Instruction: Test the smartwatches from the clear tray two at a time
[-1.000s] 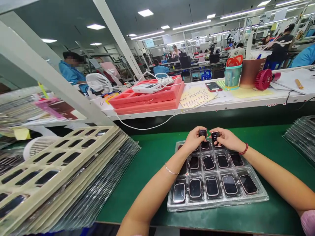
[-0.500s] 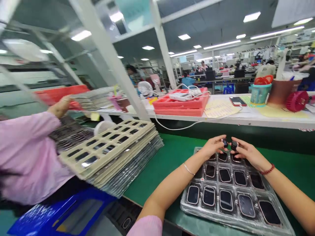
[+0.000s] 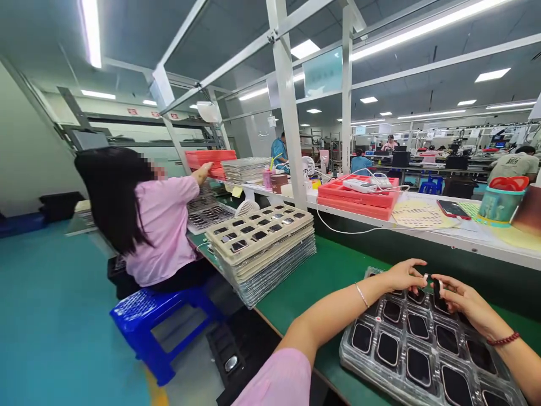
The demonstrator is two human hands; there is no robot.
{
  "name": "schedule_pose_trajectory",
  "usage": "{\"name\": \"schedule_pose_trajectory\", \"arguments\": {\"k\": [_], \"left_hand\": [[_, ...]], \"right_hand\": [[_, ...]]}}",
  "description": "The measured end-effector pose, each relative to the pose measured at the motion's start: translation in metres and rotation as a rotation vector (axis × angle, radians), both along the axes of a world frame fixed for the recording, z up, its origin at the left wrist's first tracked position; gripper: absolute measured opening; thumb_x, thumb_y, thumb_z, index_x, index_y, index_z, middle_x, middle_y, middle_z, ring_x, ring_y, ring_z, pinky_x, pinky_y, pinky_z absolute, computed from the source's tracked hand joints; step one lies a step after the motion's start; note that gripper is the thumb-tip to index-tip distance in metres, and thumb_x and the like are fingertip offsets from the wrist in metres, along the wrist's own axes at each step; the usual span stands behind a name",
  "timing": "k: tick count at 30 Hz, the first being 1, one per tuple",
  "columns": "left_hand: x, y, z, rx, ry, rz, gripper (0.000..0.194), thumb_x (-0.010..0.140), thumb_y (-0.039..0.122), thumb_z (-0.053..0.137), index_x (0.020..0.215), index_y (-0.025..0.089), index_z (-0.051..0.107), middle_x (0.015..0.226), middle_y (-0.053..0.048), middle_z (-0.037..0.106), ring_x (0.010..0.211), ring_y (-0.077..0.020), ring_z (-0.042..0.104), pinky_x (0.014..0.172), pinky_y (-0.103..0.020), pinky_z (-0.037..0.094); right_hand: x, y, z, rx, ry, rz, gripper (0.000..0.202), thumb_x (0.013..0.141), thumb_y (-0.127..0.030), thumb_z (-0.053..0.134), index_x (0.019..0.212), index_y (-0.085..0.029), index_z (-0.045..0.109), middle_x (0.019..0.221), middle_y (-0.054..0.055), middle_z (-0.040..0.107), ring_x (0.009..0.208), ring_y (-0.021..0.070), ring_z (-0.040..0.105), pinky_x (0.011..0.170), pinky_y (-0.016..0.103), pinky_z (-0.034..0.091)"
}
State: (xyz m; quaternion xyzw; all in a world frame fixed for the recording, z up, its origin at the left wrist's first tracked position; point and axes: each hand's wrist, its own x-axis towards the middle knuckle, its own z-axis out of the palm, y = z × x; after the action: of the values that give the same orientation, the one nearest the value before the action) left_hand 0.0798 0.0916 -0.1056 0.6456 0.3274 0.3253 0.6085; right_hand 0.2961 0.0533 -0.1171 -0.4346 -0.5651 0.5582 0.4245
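Head view shows a factory hall: a co-worker (image 3: 156, 225) in pink sits on a blue stool (image 3: 147, 321) at the green desk (image 3: 321, 265) beside stacked trays (image 3: 262, 237). Further right, the left hand (image 3: 401, 275) pinches a small dark part (image 3: 424, 277), and the right hand (image 3: 459, 298) grips another part (image 3: 437, 288), both above a clear tray (image 3: 422, 349) of dark screens.
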Motion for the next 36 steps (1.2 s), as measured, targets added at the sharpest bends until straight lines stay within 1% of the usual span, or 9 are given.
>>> {"name": "schedule_pose_trajectory", "arguments": {"k": [6, 15, 18, 20, 23, 26, 28, 32, 36], "left_hand": [[0.001, 0.001, -0.003, 0.045, -0.005, -0.009, 0.069, 0.076, 0.014, 0.074, 0.140, 0.018, 0.047, 0.084, -0.001, 0.065, 0.049, -0.0067, 0.059, 0.055, -0.023, 0.044], [0.005, -0.005, 0.006, 0.059, 0.003, 0.017, 0.066, 0.074, 0.010, 0.071, 0.136, 0.015, 0.047, 0.078, 0.002, 0.065, 0.044, -0.0055, 0.055, 0.051, -0.021, 0.045], [0.005, -0.006, 0.006, 0.037, 0.006, 0.034, 0.067, 0.075, 0.009, 0.071, 0.137, 0.014, 0.046, 0.076, 0.003, 0.065, 0.044, -0.0043, 0.054, 0.051, -0.019, 0.044], [0.005, -0.005, 0.006, 0.016, -0.001, 0.039, 0.063, 0.077, 0.011, 0.070, 0.136, 0.013, 0.047, 0.080, 0.000, 0.067, 0.049, -0.0052, 0.058, 0.052, -0.018, 0.044], [0.003, -0.004, 0.008, -0.016, -0.017, 0.056, 0.049, 0.080, 0.011, 0.064, 0.128, 0.010, 0.054, 0.091, -0.006, 0.070, 0.065, -0.0090, 0.067, 0.058, -0.018, 0.047], [0.001, -0.005, 0.011, -0.026, -0.028, 0.048, 0.046, 0.076, 0.006, 0.063, 0.121, 0.010, 0.059, 0.098, -0.008, 0.071, 0.078, -0.0121, 0.069, 0.063, -0.018, 0.050], [0.000, -0.007, 0.014, 0.002, -0.011, 0.047, 0.045, 0.074, 0.006, 0.064, 0.118, 0.011, 0.060, 0.096, -0.008, 0.071, 0.078, -0.0128, 0.069, 0.062, -0.019, 0.049], [0.000, -0.008, 0.014, 0.081, 0.082, 0.054, 0.029, 0.076, 0.009, 0.062, 0.105, 0.009, 0.062, 0.083, -0.006, 0.069, 0.065, -0.0114, 0.066, 0.055, -0.019, 0.044], [0.001, -0.009, 0.015, 0.091, 0.104, 0.059, 0.040, 0.071, 0.004, 0.059, 0.110, 0.010, 0.060, 0.086, -0.006, 0.070, 0.067, -0.0113, 0.066, 0.055, -0.018, 0.043]], "right_hand": [[-0.002, -0.003, 0.003, 0.026, 0.006, -0.012, 0.052, 0.067, -0.036, 0.086, 0.114, -0.022, 0.070, 0.100, 0.005, 0.068, 0.055, 0.0076, 0.051, 0.049, 0.023, 0.047], [-0.008, -0.006, 0.013, 0.043, 0.052, -0.046, 0.047, 0.061, -0.026, 0.085, 0.105, -0.018, 0.071, 0.084, 0.001, 0.069, 0.051, 0.0063, 0.053, 0.047, 0.020, 0.047], [-0.009, -0.007, 0.014, 0.031, 0.060, -0.054, 0.045, 0.062, -0.023, 0.083, 0.105, -0.017, 0.070, 0.080, 0.001, 0.069, 0.050, 0.0069, 0.055, 0.045, 0.020, 0.049], [-0.008, -0.007, 0.014, 0.020, 0.066, -0.067, 0.045, 0.066, -0.022, 0.081, 0.108, -0.017, 0.068, 0.085, 0.003, 0.070, 0.055, 0.0093, 0.061, 0.048, 0.020, 0.052], [-0.008, -0.007, 0.014, 0.005, 0.081, -0.085, 0.046, 0.070, -0.019, 0.075, 0.115, -0.020, 0.065, 0.105, 0.007, 0.071, 0.075, 0.0161, 0.072, 0.055, 0.023, 0.058], [-0.008, -0.008, 0.015, 0.010, 0.082, -0.083, 0.048, 0.072, -0.015, 0.070, 0.119, -0.022, 0.063, 0.116, 0.008, 0.070, 0.088, 0.0189, 0.073, 0.059, 0.024, 0.061], [-0.008, -0.009, 0.016, 0.029, 0.057, -0.072, 0.047, 0.073, -0.011, 0.067, 0.119, -0.022, 0.064, 0.112, 0.008, 0.073, 0.086, 0.0183, 0.074, 0.060, 0.024, 0.061], [-0.009, -0.010, 0.016, 0.070, -0.026, -0.049, 0.043, 0.072, -0.007, 0.063, 0.114, -0.018, 0.067, 0.101, 0.008, 0.076, 0.076, 0.0165, 0.073, 0.058, 0.023, 0.060], [-0.010, -0.010, 0.016, 0.103, -0.068, -0.028, 0.049, 0.070, -0.006, 0.061, 0.117, -0.018, 0.065, 0.106, 0.008, 0.075, 0.081, 0.0178, 0.073, 0.056, 0.021, 0.057]]}}
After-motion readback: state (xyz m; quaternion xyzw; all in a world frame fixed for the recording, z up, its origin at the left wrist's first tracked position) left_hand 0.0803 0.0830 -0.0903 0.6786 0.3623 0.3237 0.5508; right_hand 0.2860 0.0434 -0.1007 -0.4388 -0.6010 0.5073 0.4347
